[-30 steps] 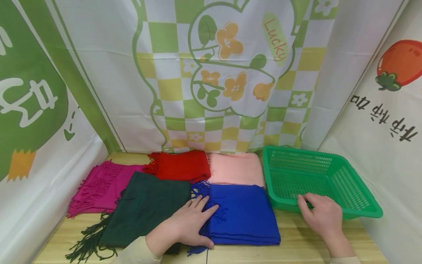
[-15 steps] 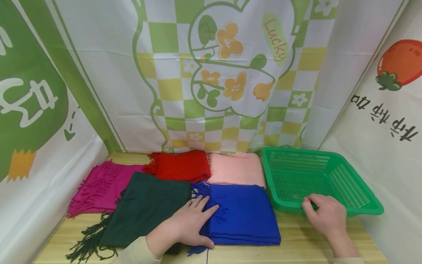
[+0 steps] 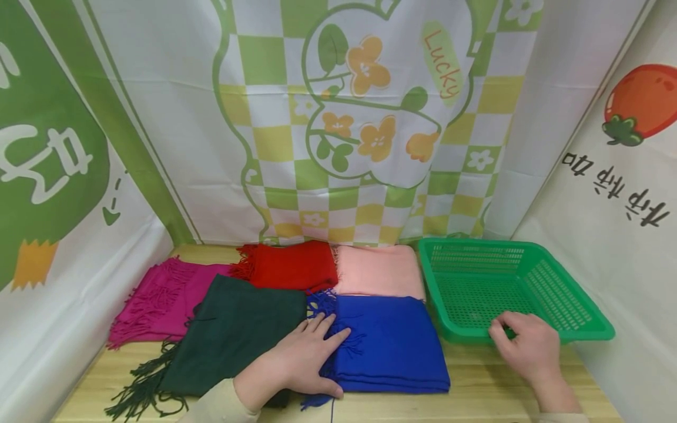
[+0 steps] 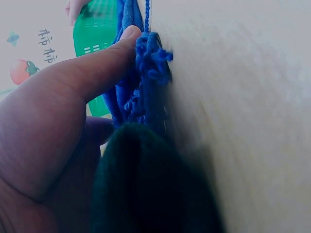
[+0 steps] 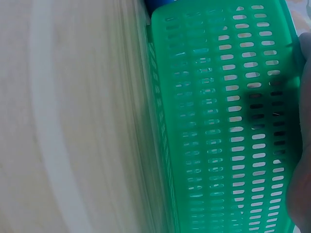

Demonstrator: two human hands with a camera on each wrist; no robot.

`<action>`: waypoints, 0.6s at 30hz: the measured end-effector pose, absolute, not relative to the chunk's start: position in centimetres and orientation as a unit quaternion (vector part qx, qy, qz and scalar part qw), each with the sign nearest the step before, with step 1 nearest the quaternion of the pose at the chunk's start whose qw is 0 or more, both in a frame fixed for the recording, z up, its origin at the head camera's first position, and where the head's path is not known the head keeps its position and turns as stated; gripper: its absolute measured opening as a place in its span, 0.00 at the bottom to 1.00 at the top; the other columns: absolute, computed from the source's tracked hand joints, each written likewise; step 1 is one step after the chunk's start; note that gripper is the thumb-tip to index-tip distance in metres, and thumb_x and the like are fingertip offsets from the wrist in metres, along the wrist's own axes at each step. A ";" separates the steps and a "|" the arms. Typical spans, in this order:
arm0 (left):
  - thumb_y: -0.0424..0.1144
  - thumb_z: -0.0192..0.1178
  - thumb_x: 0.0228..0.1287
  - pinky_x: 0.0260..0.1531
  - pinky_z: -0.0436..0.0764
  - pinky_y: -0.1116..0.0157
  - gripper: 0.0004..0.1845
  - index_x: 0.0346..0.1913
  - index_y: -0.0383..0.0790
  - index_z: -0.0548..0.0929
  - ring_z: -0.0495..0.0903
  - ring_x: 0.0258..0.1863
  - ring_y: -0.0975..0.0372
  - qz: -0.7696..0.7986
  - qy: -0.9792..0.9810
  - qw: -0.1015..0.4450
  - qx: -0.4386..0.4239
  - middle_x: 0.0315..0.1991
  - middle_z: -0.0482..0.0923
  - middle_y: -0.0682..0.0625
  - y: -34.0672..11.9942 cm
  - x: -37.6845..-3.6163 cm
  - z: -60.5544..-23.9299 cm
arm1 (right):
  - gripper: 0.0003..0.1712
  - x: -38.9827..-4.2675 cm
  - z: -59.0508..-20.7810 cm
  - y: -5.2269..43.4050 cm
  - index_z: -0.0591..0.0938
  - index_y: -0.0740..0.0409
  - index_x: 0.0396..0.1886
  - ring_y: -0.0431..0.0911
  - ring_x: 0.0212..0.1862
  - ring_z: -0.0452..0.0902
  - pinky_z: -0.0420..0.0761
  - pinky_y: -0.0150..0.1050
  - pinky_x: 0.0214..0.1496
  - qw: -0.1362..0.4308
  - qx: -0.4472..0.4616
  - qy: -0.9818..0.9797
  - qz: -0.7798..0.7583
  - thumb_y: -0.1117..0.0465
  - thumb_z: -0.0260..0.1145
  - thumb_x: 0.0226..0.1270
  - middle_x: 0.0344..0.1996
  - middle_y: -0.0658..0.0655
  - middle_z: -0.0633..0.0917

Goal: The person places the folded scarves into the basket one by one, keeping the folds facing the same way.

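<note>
My left hand (image 3: 301,361) lies flat where a folded blue scarf (image 3: 396,341) meets a dark green scarf (image 3: 238,335), fingers straight over the blue fringe. In the left wrist view the thumb (image 4: 87,73) presses beside the blue fringe (image 4: 148,73), above the dark green scarf (image 4: 146,184). My right hand (image 3: 523,346) grips the near rim of an empty green plastic basket (image 3: 560,294), fingers curled over its edge. The right wrist view shows the basket's slotted wall (image 5: 218,121) close up.
A red scarf (image 3: 296,264), a pink scarf (image 3: 378,270) and a magenta fringed scarf (image 3: 158,299) lie behind on the wooden table (image 3: 476,388). Printed cloth backdrops close in the back and both sides. The basket stands against the right backdrop.
My right hand has slid a little to the right along the basket's near rim, and the basket has turned slightly. My left hand and the scarves have not moved.
</note>
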State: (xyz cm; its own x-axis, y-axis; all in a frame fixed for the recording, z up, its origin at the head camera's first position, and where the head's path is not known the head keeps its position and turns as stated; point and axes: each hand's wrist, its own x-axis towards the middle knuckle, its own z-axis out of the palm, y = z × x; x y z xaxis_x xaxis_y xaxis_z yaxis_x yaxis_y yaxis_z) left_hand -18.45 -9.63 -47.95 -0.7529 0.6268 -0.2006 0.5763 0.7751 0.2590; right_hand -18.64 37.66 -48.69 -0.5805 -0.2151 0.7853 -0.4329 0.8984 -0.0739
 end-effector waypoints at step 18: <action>0.81 0.69 0.58 0.81 0.61 0.33 0.60 0.89 0.58 0.63 0.56 0.87 0.38 0.092 0.931 0.142 0.323 0.89 0.56 0.41 -9.7 -18.5 -48.1 | 0.11 -18.4 -48.4 38.7 0.81 0.35 0.19 0.38 0.19 0.70 0.63 0.33 0.17 0.414 0.183 -0.878 0.157 0.59 0.63 0.53 0.19 0.38 0.82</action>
State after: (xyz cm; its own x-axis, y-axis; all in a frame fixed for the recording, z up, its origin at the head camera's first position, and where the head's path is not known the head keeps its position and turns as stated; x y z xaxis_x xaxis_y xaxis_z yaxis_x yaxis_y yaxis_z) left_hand -18.53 -9.67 -48.07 -0.7511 0.6277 -0.2045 0.5758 0.7744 0.2622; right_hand -18.40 38.69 -48.39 -0.5898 -0.1911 0.7846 -0.4516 0.8835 -0.1243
